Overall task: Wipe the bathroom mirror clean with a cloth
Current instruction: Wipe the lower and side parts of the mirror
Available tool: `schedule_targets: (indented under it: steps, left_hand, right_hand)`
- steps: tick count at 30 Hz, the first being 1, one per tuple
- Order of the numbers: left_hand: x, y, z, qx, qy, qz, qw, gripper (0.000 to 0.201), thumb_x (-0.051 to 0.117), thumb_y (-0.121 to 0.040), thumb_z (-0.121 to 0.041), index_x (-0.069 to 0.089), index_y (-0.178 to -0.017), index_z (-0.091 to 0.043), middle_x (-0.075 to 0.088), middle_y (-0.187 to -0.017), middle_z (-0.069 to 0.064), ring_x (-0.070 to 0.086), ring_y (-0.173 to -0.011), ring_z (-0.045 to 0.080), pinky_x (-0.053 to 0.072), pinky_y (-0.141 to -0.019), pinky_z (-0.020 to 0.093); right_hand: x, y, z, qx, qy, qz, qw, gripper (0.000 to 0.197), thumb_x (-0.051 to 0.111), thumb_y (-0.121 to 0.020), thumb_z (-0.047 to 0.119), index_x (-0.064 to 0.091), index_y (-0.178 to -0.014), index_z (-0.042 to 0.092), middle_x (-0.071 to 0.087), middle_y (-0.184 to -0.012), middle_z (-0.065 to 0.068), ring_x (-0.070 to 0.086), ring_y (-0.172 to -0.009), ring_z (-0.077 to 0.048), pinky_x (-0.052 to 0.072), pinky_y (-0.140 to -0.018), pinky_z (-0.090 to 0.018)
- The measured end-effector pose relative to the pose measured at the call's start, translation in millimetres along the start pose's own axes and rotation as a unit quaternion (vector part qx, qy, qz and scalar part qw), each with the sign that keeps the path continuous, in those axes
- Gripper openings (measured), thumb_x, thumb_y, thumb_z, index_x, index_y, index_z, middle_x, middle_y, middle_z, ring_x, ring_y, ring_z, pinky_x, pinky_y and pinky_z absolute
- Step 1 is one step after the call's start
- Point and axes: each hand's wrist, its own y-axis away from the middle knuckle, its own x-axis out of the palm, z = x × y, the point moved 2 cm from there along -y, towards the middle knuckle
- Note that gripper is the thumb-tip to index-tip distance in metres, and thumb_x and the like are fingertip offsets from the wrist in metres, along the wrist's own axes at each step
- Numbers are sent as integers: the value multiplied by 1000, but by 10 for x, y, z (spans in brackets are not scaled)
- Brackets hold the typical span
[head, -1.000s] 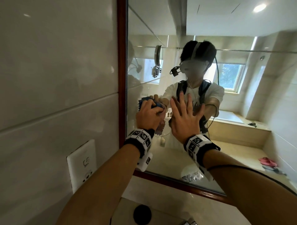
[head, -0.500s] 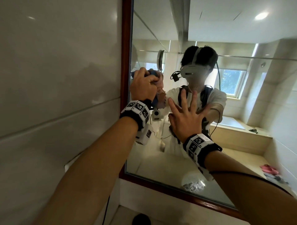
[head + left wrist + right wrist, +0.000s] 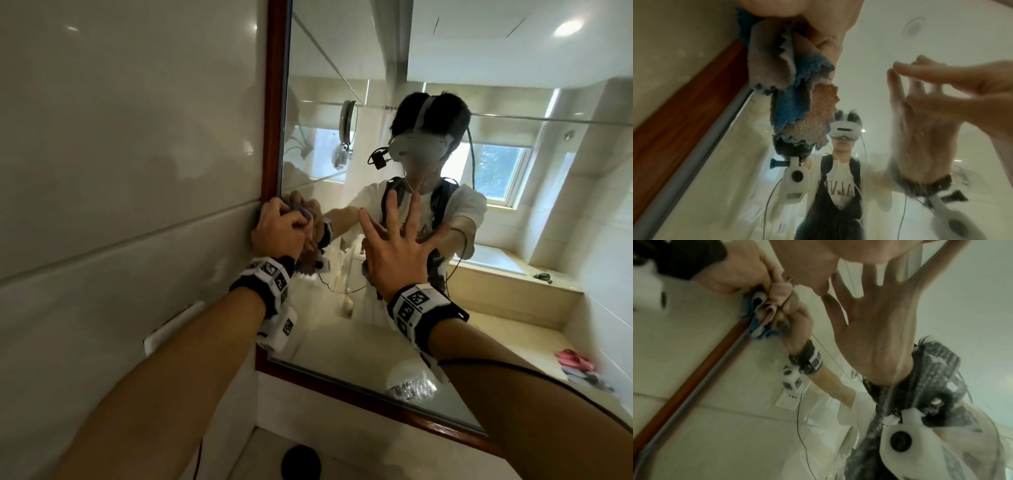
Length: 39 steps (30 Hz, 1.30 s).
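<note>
Gripping one cloth [image 3: 305, 219], left hand [image 3: 279, 229] wipes one mirror [image 3: 342, 349].

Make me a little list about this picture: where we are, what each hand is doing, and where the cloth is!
Place: bathroom, facing a mirror with a red-brown wooden frame
Left hand: grips a bunched blue and tan cloth
Cloth position: pressed against the glass at the mirror's left edge, beside the frame
Right hand: open, fingers spread, on the glass
Wall: pale tiles
</note>
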Motion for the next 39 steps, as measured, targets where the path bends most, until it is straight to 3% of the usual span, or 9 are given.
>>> schedule_targets:
  steps: [2, 5, 8, 12, 20, 24, 28, 33, 39]
  left_hand:
    - [-10, -203, -149, 31, -5, 5, 999, 3, 68, -76, -9, 70, -76, -6, 63, -96, 15, 60, -90, 35, 53, -68, 44]
    - [64, -618, -382, 82, -26, -3, 996, 23, 60, -83, -1, 76, -96, -10, 62, -117, 11, 55, -110, 30, 49, -87, 34]
    - [193, -840, -607, 119, -20, -67, 990, 28, 52, -81, -5, 77, -92, -13, 66, -113, 11, 59, -105, 35, 51, -77, 36]
    - [298, -774, -635, 139, -14, -109, 984, 29, 51, -78, -4, 77, -88, -13, 68, -107, 11, 62, -100, 36, 53, -71, 37]
    - [483, -141, -548, 215, -3, -44, 976, 16, 59, -72, -7, 73, -72, -16, 52, -96, -10, 60, -87, 28, 52, -55, 32]
    - [650, 276, -372, 250, -19, -7, 968, 25, 51, -77, -20, 74, -70, -17, 49, -95, -9, 49, -92, 19, 51, -50, 33]
    - [696, 726, -274, 224, -7, 37, 974, 23, 52, -81, -34, 65, -74, -17, 60, -86, 4, 50, -84, 18, 49, -48, 30]
    - [779, 1114, -97, 269, -69, 84, 957, 26, 60, -84, -36, 73, -70, -17, 62, -82, 6, 57, -79, 23, 49, -44, 33]
    - [796, 1460, -11, 217, -15, 100, 971, 28, 90, -63, -23, 63, -69, -20, 40, -85, -5, 46, -73, 13, 48, -45, 28]
  right_hand:
    - [-17, 12, -15, -6, 5, 0, 1000, 66, 59, -91, 39, 30, -150, 36, 10, -163, -14, 0, -147, -47, -5, -96, -82]
    - [-24, 37, -28, -14, 15, 8, 1000, 67, 61, -89, 41, 32, -150, 36, 9, -163, -13, -3, -147, -46, -1, -98, -83]
    - [-17, 70, -82, -24, 14, 18, 999, 66, 62, -89, 41, 34, -149, 35, 9, -163, -13, 0, -148, -45, 7, -99, -84]
    - [12, 185, -199, -75, 19, 36, 996, 76, 70, -84, 37, 32, -149, 36, 8, -163, -13, 0, -148, -43, -1, -102, -80]
    - [11, 548, -328, -55, 15, 44, 997, 76, 72, -79, 26, 38, -147, 31, 17, -162, -14, 9, -148, -41, 9, -100, -82]
    - [-3, 770, -513, 23, 25, 45, 998, 89, 73, -79, 38, 25, -152, 28, 13, -161, -19, 9, -147, -45, 9, -102, -81]
    - [41, 848, -596, 10, 39, 62, 997, 82, 68, -83, 45, 27, -153, 28, 10, -162, -16, 6, -148, -42, 11, -101, -81]
    - [66, 862, -579, 12, 39, 56, 998, 76, 63, -86, 43, 28, -152, 28, 11, -163, -15, 6, -148, -41, 9, -102, -81]
    - [92, 898, -585, 4, 36, 54, 998, 73, 59, -89, 42, 28, -153, 28, 11, -162, -15, 7, -148, -42, 12, -100, -81]
